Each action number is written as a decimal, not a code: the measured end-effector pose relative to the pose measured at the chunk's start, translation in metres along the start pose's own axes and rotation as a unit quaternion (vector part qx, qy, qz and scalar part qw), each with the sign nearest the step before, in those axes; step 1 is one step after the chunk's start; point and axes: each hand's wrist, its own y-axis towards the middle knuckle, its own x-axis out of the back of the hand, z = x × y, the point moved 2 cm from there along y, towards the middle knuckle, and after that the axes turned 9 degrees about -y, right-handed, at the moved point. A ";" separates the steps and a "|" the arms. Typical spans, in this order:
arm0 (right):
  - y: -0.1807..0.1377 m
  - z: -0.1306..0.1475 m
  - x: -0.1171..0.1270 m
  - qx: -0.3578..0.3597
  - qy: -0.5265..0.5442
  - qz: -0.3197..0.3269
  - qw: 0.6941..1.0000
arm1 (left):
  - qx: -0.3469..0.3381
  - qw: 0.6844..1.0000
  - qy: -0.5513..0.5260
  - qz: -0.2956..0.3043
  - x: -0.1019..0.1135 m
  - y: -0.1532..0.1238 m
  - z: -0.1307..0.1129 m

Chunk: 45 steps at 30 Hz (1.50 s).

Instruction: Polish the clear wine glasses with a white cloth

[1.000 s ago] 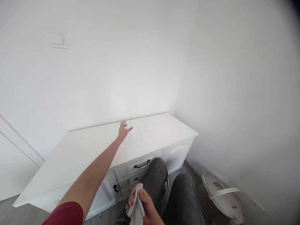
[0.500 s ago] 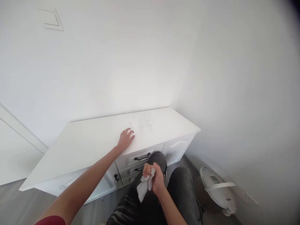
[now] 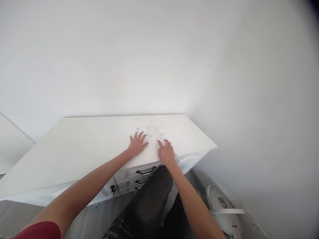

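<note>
Several clear, round glass-like pieces (image 3: 151, 131) stand in a cluster on the white cabinet top (image 3: 94, 146); their exact shape is hard to make out. My left hand (image 3: 137, 144) is open, fingers spread, just in front and to the left of them. A small clear piece (image 3: 138, 128) lies just beyond its fingertips. In front of the cluster is my right hand (image 3: 166, 152), index finger extended and the other fingers curled. From under its outer side pokes a crumpled white cloth or tissue (image 3: 177, 158), mostly hidden by the hand.
Black handles mark the cabinet's drawers (image 3: 146, 171) and its door (image 3: 113, 189). White walls (image 3: 124, 59) rise behind and to the right. On the floor at right stands a white appliance with a carrying handle (image 3: 228, 211), near a wall socket strip (image 3: 254, 226). My knee (image 3: 161, 179) is against the cabinet front.
My right hand has risen from above my lap to the cabinet top, bringing the white cloth along. My left hand stays near the glass pieces, its fingers more spread. The view has shifted.
</note>
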 end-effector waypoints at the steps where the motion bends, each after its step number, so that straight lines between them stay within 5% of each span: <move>1: 0.005 0.000 -0.003 -0.003 -0.015 0.005 1.000 | 0.000 1.000 0.005 0.004 -0.002 0.001 -0.001; 11: 0.052 -0.002 -0.020 0.023 -0.132 0.095 0.986 | -0.004 0.994 0.055 0.090 -0.002 0.009 -0.005; 25: 0.049 0.017 -0.021 0.047 -0.152 0.110 0.981 | 0.034 0.987 0.108 0.114 0.015 -0.006 -0.009; 31: 0.049 0.061 -0.029 0.086 -0.137 0.107 0.981 | 0.053 0.986 0.119 0.102 0.045 -0.034 0.015; 45: 0.047 0.219 -0.064 0.225 -0.081 0.080 0.968 | 0.228 0.965 0.126 -0.002 0.130 -0.139 0.095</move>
